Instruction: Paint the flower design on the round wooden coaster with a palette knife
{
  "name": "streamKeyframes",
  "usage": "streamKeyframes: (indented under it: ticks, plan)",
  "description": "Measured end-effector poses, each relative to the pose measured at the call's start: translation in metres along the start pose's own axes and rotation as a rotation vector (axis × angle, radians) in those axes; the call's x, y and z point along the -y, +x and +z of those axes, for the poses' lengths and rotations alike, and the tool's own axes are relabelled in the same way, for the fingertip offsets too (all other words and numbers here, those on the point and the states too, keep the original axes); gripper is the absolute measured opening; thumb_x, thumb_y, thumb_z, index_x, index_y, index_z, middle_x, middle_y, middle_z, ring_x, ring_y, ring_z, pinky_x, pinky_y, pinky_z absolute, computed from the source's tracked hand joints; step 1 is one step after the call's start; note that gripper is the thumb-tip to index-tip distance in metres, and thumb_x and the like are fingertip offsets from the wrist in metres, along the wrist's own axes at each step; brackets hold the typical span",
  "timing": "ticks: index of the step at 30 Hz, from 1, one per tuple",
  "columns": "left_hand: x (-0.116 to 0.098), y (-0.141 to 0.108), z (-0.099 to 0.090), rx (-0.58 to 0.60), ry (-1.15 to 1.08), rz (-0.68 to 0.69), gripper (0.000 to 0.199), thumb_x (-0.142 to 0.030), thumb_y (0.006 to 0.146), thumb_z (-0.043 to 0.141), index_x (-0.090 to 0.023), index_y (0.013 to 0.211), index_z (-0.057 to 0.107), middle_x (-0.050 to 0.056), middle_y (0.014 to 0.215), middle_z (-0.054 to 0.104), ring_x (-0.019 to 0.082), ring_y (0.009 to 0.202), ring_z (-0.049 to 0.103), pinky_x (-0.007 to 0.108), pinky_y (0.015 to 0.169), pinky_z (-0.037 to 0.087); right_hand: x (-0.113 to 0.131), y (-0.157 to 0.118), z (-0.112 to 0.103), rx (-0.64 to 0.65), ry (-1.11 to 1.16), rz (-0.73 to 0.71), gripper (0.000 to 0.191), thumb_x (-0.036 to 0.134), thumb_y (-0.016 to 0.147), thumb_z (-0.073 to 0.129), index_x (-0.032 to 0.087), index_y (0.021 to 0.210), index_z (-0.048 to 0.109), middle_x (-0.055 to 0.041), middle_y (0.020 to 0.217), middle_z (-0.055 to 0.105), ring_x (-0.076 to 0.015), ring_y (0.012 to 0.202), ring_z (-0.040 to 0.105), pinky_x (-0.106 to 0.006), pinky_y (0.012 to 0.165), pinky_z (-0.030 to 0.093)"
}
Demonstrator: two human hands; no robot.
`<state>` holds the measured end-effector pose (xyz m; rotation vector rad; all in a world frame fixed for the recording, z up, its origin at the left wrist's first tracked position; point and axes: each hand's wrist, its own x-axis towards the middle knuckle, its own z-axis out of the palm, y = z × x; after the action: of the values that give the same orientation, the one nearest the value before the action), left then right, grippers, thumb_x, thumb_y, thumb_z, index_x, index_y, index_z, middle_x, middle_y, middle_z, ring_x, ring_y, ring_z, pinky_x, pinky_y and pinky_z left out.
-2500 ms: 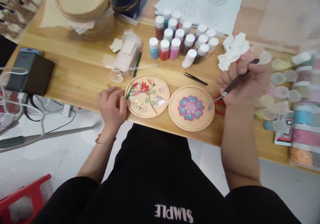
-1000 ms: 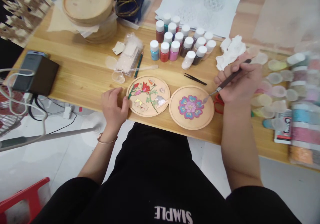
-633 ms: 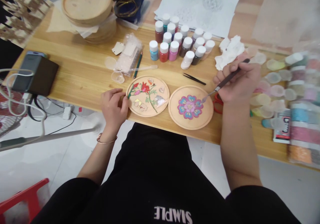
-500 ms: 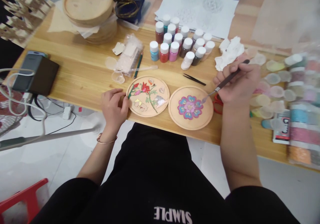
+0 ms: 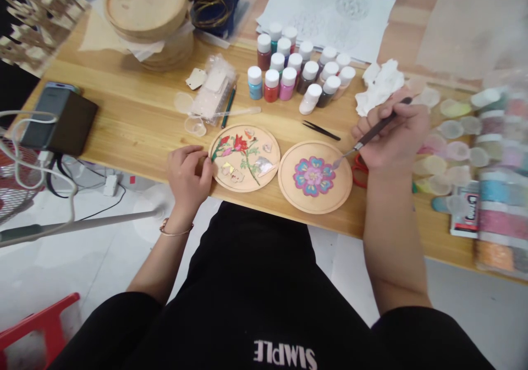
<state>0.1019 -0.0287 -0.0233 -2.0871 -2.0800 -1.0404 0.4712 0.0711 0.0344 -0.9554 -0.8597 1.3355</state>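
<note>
My right hand [image 5: 381, 133] is closed around the dark handle of a small palette knife [image 5: 373, 132]. The blade's tip is at the right petals of a pink, purple and blue flower on a round wooden plate [image 5: 342, 191]. To its left lies a second round wooden plate [image 5: 226, 182] with red flowers, green stems and shiny pale pieces. My left hand [image 5: 190, 175] rests on the table at that plate's left rim, fingers loosely bent and apart, holding nothing. Whether its thumb touches the rim is hard to make out.
Behind the plates lie black tweezers [image 5: 320, 130] and several paint bottles [image 5: 271, 86]. Crumpled white tissue [image 5: 377, 87] and red-handled scissors [image 5: 359, 172] are near my right hand. Small cups [image 5: 457, 150] and jars stand at right, stacked wooden plates [image 5: 144, 4] at back left.
Both hands, the palette knife and the plates look the same as before. Only the camera view has shifted very slightly.
</note>
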Motion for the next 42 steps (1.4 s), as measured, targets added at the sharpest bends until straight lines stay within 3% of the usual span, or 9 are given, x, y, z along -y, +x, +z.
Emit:
streamKeyframes:
  ticks: [7,14,24,31,42]
  plan:
    - [0.000,0.000,0.000,-0.014,0.005,0.026,0.018,-0.034,0.093,0.056,-0.022,0.093,0.069,0.012,0.108,0.072,0.030,0.105,0.065,0.051,0.096,0.047,0.006,-0.005,0.012,-0.100,-0.017,0.015,0.039,0.046,0.053,0.070,0.026,0.051,0.037,0.0057,0.042,0.013,-0.0098,0.042,0.010,-0.032,0.048,0.006]
    - [-0.001,0.000,0.000,0.007,-0.010,0.000,0.017,-0.035,0.093,0.056,-0.022,0.093,0.067,0.013,0.109,0.071,0.030,0.106,0.064,0.052,0.098,0.045,0.007,-0.006,0.010,-0.105,-0.026,0.041,0.029,0.039,0.051,0.067,0.026,0.051,0.042,0.0046,0.041,0.019,-0.0106,0.044,0.011,-0.034,0.050,0.007]
    - [0.001,0.000,0.001,-0.002,0.000,0.009,0.015,-0.033,0.091,0.058,-0.022,0.093,0.067,0.012,0.109,0.072,0.030,0.105,0.065,0.051,0.097,0.045,0.011,-0.009,0.017,-0.210,0.081,0.110,0.038,0.033,0.067,0.069,0.025,0.055,0.033,0.0058,0.042,0.020,-0.0092,0.040,0.017,-0.031,0.046,0.010]
    - [0.002,-0.001,0.002,-0.047,0.012,0.053,0.014,-0.031,0.091,0.059,-0.021,0.092,0.069,0.013,0.106,0.073,0.029,0.103,0.066,0.049,0.094,0.048,0.010,-0.009,0.014,-0.169,0.038,0.084,0.035,0.033,0.072,0.065,0.024,0.057,0.035,0.0054,0.043,0.020,-0.0089,0.041,0.016,-0.032,0.046,0.012]
    - [0.001,0.000,0.004,-0.043,0.010,0.030,0.014,-0.031,0.090,0.059,-0.022,0.091,0.069,0.012,0.105,0.074,0.030,0.101,0.066,0.050,0.093,0.047,0.002,-0.006,0.012,-0.080,0.048,0.027,0.026,0.035,0.065,0.065,0.026,0.054,0.043,0.0064,0.043,0.017,-0.0086,0.040,0.015,-0.032,0.042,0.012]
